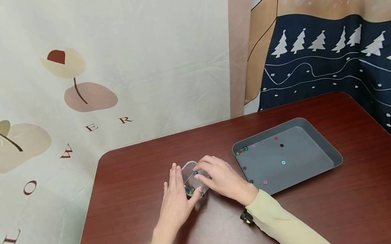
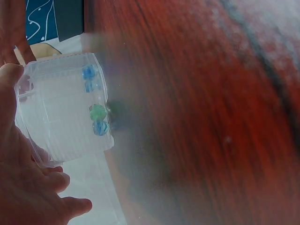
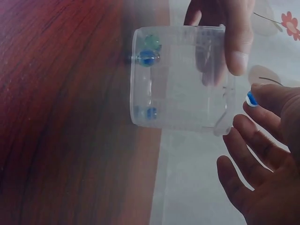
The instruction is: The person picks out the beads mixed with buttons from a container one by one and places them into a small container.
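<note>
On the table stands a small clear plastic box [image 1: 187, 169], open at the top. My left hand [image 1: 175, 205] holds it, fingers along its left side and thumb at the near rim. Above the box's opening, my right hand [image 1: 223, 178] pinches a blue-and-white marble [image 3: 251, 99] between thumb and index finger. Inside, on the box's floor, lie several glass marbles, among them a green marble [image 2: 97, 112] and a blue marble [image 3: 147, 57]. The right hand's other fingers are loosely spread beside the box.
A grey tray [image 1: 303, 149] sits to the right on the brown table [image 1: 126, 197]. Green and red marbles [image 1: 241, 150] cluster in its far left corner. Several small coloured rings and discs are scattered in it, including a light-blue one [image 1: 283, 162]. Printed curtains hang behind the table.
</note>
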Motion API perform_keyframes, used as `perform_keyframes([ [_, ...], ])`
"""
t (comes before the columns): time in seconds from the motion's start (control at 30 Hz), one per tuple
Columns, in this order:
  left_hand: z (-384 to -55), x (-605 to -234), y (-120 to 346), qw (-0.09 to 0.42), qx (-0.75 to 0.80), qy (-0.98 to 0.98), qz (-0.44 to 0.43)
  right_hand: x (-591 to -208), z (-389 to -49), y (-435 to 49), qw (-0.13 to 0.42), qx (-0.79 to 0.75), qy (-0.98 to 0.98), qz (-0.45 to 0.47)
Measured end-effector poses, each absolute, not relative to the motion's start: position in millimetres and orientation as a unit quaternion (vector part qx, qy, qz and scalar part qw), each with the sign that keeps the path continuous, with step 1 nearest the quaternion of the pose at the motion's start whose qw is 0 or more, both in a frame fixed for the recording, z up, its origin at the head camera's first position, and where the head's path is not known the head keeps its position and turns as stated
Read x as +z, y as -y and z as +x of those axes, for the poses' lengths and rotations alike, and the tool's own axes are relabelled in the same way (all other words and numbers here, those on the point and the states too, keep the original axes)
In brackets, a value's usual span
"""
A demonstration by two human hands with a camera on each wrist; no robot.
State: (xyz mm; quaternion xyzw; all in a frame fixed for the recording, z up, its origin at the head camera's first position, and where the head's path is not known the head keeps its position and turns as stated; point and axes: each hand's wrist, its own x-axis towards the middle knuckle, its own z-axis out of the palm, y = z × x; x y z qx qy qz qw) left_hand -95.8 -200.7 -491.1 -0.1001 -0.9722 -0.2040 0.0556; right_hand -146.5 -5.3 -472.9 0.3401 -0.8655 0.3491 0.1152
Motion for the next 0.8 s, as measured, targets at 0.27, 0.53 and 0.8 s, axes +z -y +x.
perform_keyframes([
  [0.27, -96.6, -491.9, 200.6, 0.058, -0.206, 0.972, -0.102, -476.6, -147.7, 8.2, 0.125, 0.338, 0.868, 0.341],
  [0.53, -96.7, -492.3, 201.1, 0.056, -0.209, 0.971, -0.098, -472.4, -143.5, 4.9, 0.123, 0.333, 0.869, 0.345],
  [0.8, -97.2, -491.7, 200.6, 0.06, -0.208, 0.971, -0.102, -455.8, -134.3, -11.3, 0.132, 0.361, 0.855, 0.349],
])
